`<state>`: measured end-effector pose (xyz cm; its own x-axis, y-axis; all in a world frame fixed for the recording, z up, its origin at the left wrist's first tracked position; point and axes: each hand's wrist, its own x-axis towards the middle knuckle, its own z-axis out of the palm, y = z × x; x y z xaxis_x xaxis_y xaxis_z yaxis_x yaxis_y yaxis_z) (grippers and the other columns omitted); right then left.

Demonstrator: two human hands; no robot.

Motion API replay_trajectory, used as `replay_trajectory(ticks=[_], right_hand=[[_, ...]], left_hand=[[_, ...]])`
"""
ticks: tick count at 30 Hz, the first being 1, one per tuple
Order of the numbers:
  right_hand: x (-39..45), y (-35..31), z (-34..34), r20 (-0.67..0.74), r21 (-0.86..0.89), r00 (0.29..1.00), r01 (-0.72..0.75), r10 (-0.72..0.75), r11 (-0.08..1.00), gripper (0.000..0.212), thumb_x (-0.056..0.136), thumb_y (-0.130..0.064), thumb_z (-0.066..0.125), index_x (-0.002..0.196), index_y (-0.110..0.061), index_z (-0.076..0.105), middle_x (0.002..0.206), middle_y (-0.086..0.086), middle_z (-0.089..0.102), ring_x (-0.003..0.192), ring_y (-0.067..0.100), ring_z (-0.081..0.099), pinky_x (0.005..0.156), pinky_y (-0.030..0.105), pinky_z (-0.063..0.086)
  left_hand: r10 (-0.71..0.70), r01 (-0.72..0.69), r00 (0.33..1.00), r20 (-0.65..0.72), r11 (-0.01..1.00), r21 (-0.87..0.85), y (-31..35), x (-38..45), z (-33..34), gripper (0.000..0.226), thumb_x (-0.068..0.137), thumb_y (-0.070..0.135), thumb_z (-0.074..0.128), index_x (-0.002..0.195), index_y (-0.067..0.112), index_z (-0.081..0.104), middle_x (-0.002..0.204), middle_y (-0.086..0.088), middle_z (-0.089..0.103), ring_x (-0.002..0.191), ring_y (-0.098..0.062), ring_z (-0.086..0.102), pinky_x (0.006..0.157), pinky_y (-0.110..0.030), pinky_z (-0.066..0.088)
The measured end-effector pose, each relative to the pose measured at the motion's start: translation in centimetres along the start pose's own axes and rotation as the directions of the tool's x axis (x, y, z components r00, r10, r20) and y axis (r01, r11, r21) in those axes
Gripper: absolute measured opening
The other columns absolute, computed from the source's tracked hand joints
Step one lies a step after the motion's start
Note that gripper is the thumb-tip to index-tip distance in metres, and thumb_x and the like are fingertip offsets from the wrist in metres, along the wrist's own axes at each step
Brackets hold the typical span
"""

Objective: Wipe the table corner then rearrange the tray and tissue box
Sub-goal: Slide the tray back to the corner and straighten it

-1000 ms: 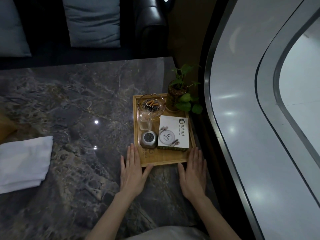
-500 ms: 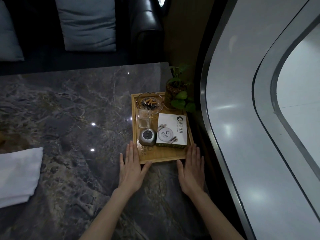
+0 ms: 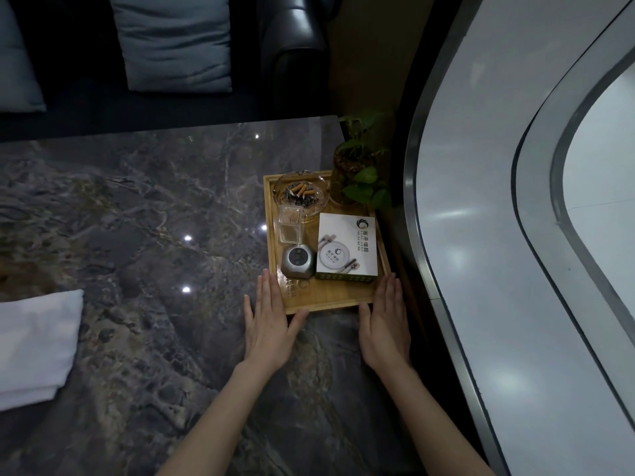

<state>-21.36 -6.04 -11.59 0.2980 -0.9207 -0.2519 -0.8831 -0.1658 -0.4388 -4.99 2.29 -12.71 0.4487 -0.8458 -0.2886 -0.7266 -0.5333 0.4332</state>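
Observation:
A wooden tray (image 3: 330, 300) sits at the right edge of the dark marble table (image 3: 144, 235). On it lie a white tissue box (image 3: 347, 250), a glass ashtray (image 3: 300, 194) with cigarette butts, a small clear glass holder (image 3: 290, 224) and a grey round device (image 3: 298, 266). My left hand (image 3: 269, 324) lies flat with fingers straight against the tray's near left corner. My right hand (image 3: 385, 324) lies flat against its near right corner. Neither hand holds anything. A folded white cloth (image 3: 34, 341) rests on the table at the far left.
A potted green plant (image 3: 359, 173) stands at the tray's far right corner. A dark sofa with grey cushions (image 3: 175, 42) runs along the table's far side. A curved grey ledge (image 3: 481, 235) borders the table on the right.
Both hands and the tray have slid away from me towards the plant. The cloth has stayed put on the left.

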Motion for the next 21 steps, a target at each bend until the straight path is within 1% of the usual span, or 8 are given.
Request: replay_trajectory(ticks=[2, 6, 9, 12, 15, 17, 19, 21], right_hand=[[0.2, -0.3, 0.0, -0.009, -0.028, 1.0, -0.012, 0.012, 1.0, 0.062, 0.098, -0.034, 0.024, 0.149, -0.009, -0.001, 0.159, 0.004, -0.006, 0.145, 0.015, -0.01, 0.117, 0.032, 0.003], [0.4, -0.5, 0.1, -0.006, -0.056, 1.0, -0.025, 0.024, 0.998, 0.065, 0.098, -0.038, 0.024, 0.148, -0.009, -0.003, 0.159, 0.005, -0.008, 0.145, 0.016, -0.011, 0.117, 0.031, 0.002], [0.4, -0.5, 0.4, -0.009, -0.065, 1.0, -0.023, 0.023, 0.998, 0.066, 0.096, -0.041, 0.018, 0.148, -0.008, -0.006, 0.158, 0.006, -0.01, 0.145, 0.016, -0.012, 0.115, 0.029, -0.005], [0.1, -0.6, 0.6, -0.014, -0.066, 1.0, -0.013, 0.012, 0.998, 0.072, 0.089, -0.044, 0.011, 0.147, -0.007, -0.007, 0.158, 0.008, -0.01, 0.145, 0.017, -0.012, 0.113, 0.028, -0.011], [-0.2, -0.5, 0.7, -0.007, -0.056, 1.0, -0.001, 0.0, 0.998, 0.069, 0.094, -0.042, 0.017, 0.147, -0.005, -0.006, 0.158, 0.01, -0.01, 0.145, 0.019, -0.013, 0.113, 0.029, -0.011], [-0.2, -0.5, 0.7, 0.002, -0.034, 1.0, -0.009, 0.009, 0.999, 0.067, 0.098, -0.037, 0.024, 0.147, -0.004, -0.007, 0.157, 0.01, -0.013, 0.144, 0.019, -0.015, 0.113, 0.028, -0.009], [0.1, -0.6, 0.7, 0.008, -0.01, 1.0, -0.02, 0.02, 1.0, 0.066, 0.098, -0.035, 0.025, 0.147, -0.004, -0.008, 0.157, 0.009, -0.016, 0.144, 0.017, -0.017, 0.111, 0.026, -0.007], [0.3, -0.6, 0.6, 0.005, -0.009, 1.0, -0.012, 0.012, 1.0, 0.065, 0.099, -0.032, 0.026, 0.147, -0.004, -0.007, 0.157, 0.01, -0.014, 0.144, 0.018, -0.015, 0.111, 0.025, -0.007]], left_hand=[[0.0, 0.0, 1.0, -0.008, 1.0, 0.011, 0.0, 0.1, 0.1, 0.089, 0.072, 0.075, -0.001, 0.133, 0.018, -0.032, 0.144, 0.003, -0.032, 0.136, -0.01, -0.026, 0.112, -0.039, -0.016], [-0.014, 0.014, 1.0, -0.022, 1.0, -0.016, 0.2, 0.3, 0.1, 0.084, 0.081, 0.065, 0.016, 0.134, 0.018, -0.03, 0.145, 0.003, -0.031, 0.137, -0.01, -0.025, 0.112, -0.039, -0.016], [-0.015, 0.015, 1.0, -0.027, 1.0, -0.01, 0.4, 0.3, 0.2, 0.084, 0.082, 0.064, 0.017, 0.134, 0.017, -0.03, 0.145, 0.003, -0.031, 0.137, -0.011, -0.025, 0.112, -0.039, -0.016], [-0.014, 0.013, 0.999, -0.03, 1.0, -0.012, 0.2, 0.3, 0.3, 0.088, 0.079, 0.07, 0.013, 0.134, 0.017, -0.03, 0.145, 0.002, -0.031, 0.137, -0.012, -0.025, 0.112, -0.039, -0.016], [-0.014, 0.014, 0.999, -0.036, 1.0, -0.001, 0.2, 0.4, 0.4, 0.088, 0.075, 0.071, 0.005, 0.133, 0.017, -0.031, 0.145, 0.002, -0.031, 0.136, -0.01, -0.026, 0.112, -0.04, -0.015], [-0.023, 0.022, 0.999, -0.033, 1.0, -0.007, 0.4, 0.4, 0.5, 0.087, 0.08, 0.07, 0.012, 0.134, 0.016, -0.03, 0.148, 0.0, -0.029, 0.136, -0.01, -0.025, 0.113, -0.04, -0.014], [-0.034, 0.033, 0.999, -0.028, 0.999, -0.012, 0.8, 0.5, 0.6, 0.086, 0.087, 0.063, 0.023, 0.136, 0.014, -0.028, 0.153, -0.004, -0.025, 0.135, -0.01, -0.025, 0.114, -0.041, -0.013], [-0.035, 0.035, 0.999, -0.032, 0.999, -0.016, 1.1, 0.6, 0.5, 0.083, 0.089, 0.058, 0.026, 0.135, 0.014, -0.029, 0.154, -0.006, -0.022, 0.135, -0.01, -0.025, 0.114, -0.042, -0.013]])
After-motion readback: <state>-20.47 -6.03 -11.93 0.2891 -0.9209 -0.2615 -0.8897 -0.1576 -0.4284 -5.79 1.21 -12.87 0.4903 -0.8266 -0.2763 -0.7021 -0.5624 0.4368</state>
